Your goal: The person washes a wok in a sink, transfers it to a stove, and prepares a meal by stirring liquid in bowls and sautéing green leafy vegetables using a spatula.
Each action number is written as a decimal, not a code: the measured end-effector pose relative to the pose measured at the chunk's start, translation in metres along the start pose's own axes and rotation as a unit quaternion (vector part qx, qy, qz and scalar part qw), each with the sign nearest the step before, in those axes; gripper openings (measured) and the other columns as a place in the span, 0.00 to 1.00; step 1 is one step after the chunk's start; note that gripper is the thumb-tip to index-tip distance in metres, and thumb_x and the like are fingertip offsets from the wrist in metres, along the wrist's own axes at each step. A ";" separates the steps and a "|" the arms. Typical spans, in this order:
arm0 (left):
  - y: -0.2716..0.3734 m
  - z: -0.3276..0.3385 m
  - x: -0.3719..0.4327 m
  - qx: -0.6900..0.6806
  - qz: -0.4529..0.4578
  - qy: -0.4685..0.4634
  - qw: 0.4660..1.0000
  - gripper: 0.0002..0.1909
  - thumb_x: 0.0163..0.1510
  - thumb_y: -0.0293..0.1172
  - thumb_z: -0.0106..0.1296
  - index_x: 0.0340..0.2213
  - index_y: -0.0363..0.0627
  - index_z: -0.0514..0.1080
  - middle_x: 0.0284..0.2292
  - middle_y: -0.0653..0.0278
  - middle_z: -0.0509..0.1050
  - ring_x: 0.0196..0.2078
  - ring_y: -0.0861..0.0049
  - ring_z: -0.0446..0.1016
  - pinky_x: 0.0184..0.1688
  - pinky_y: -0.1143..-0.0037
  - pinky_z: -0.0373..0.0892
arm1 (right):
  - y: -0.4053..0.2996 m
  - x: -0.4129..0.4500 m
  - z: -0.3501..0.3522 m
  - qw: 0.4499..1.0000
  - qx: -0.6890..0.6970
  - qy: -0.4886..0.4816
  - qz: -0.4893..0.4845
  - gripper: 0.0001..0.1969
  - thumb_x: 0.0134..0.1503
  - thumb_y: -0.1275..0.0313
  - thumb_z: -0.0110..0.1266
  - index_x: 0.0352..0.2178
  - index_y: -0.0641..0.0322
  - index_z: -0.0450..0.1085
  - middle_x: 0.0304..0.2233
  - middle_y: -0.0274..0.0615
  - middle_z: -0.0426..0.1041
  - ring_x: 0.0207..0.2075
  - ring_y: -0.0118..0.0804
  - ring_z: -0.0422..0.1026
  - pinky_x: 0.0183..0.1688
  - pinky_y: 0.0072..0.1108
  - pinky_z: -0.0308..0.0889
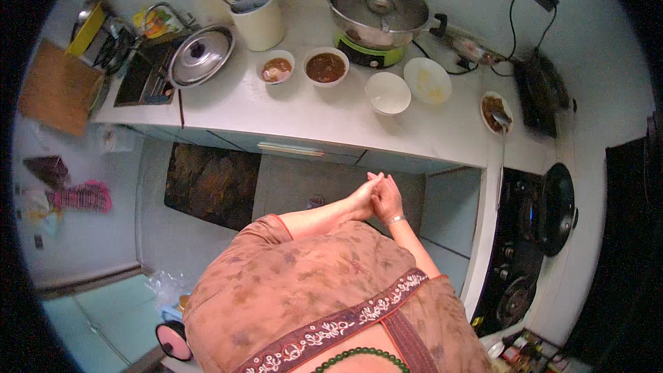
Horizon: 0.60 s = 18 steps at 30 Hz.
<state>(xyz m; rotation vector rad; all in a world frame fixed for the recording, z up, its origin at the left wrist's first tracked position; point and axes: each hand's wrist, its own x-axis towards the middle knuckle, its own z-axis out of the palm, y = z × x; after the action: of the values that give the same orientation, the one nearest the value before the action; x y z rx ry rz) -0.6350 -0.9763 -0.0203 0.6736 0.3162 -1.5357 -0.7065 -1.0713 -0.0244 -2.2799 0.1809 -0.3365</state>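
My left hand (366,201) and my right hand (389,201) are pressed together in front of my body, just short of the counter edge. Their fingers overlap, and I see no object between them. A bracelet (396,220) circles my right wrist. Beyond the hands, on the white counter (311,116), stand a plain white bowl (388,94) and a white dish (428,81) with yellowish residue. Farther left are a bowl of dark brown sauce (326,68) and a smaller bowl (276,68) with reddish-brown contents.
Behind the bowls a steel electric pot (380,8) rests on a green base. A metal lid (202,56) leans by the sink (142,75). To the right are a dish with a long-handled spoon (500,119), a gas stove (510,248) and a black wok (557,210). A dark mat (212,184) covers some floor.
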 end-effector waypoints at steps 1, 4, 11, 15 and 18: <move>0.010 -0.008 -0.005 0.006 0.008 -0.020 1.000 0.30 0.50 0.59 0.42 0.44 0.46 0.64 0.46 0.63 0.66 0.50 0.70 0.63 0.52 0.65 0.58 | -0.001 0.008 0.010 1.000 0.000 0.004 -0.003 0.33 0.50 0.39 0.32 0.43 0.53 0.65 0.43 0.38 0.69 0.45 0.43 0.66 0.55 0.42 0.48; 0.033 -0.032 -0.022 0.015 0.001 -0.006 1.000 0.26 0.52 0.56 0.41 0.43 0.48 0.65 0.44 0.65 0.67 0.49 0.71 0.63 0.51 0.67 0.58 | 0.003 0.019 0.043 0.999 -0.036 -0.018 -0.001 0.20 0.50 0.51 0.44 0.40 0.48 0.66 0.42 0.35 0.70 0.45 0.40 0.67 0.54 0.43 0.49; 0.081 -0.062 -0.060 0.147 -0.055 0.040 0.987 0.20 0.54 0.49 0.41 0.41 0.48 0.66 0.41 0.67 0.69 0.44 0.75 0.66 0.48 0.71 0.61 | -0.001 0.018 0.081 0.936 -0.039 -0.081 0.340 0.18 0.53 0.55 0.43 0.41 0.50 0.66 0.36 0.43 0.73 0.38 0.46 0.71 0.45 0.36 0.61; 0.101 -0.068 -0.072 0.150 -0.014 0.040 0.988 0.18 0.57 0.42 0.39 0.42 0.43 0.65 0.44 0.62 0.69 0.44 0.73 0.68 0.45 0.73 0.65 | 0.037 -0.031 0.100 0.916 -0.021 -0.004 0.400 0.16 0.53 0.63 0.49 0.40 0.60 0.66 0.32 0.47 0.74 0.32 0.41 0.73 0.34 0.28 0.67; 0.112 -0.068 -0.065 0.173 -0.019 0.041 0.984 0.17 0.57 0.41 0.39 0.42 0.43 0.65 0.42 0.62 0.70 0.41 0.74 0.70 0.43 0.74 0.66 | 0.087 -0.061 0.103 0.872 0.088 0.082 0.474 0.12 0.52 0.68 0.50 0.38 0.62 0.68 0.29 0.41 0.74 0.28 0.31 0.73 0.32 0.22 0.68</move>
<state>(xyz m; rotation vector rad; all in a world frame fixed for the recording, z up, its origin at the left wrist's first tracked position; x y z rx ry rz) -0.5138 -0.8950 -0.0129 1.0103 0.1227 -1.6185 -0.7360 -1.0416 -0.1666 -1.7167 1.2446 -0.0138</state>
